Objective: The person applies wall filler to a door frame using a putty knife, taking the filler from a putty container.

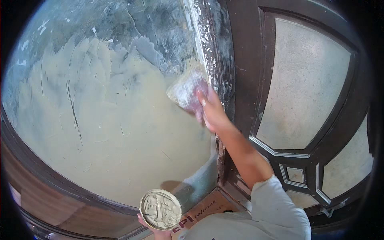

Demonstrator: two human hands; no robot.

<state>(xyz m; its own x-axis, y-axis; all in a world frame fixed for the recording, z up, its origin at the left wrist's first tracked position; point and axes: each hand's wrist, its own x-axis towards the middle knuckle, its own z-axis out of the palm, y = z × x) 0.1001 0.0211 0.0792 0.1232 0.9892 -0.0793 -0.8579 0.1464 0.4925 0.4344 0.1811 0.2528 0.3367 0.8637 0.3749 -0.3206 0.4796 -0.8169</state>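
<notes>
plainly, spreader [185,91] juts leftward from right grip [213,112]

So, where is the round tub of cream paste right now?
In the head view, the tub is near the bottom, slightly left of centre, held in the left hand, by the lower edge of the cream-coated wall.

Right hand [213,110] grips high, left hand [161,234] low.
</notes>
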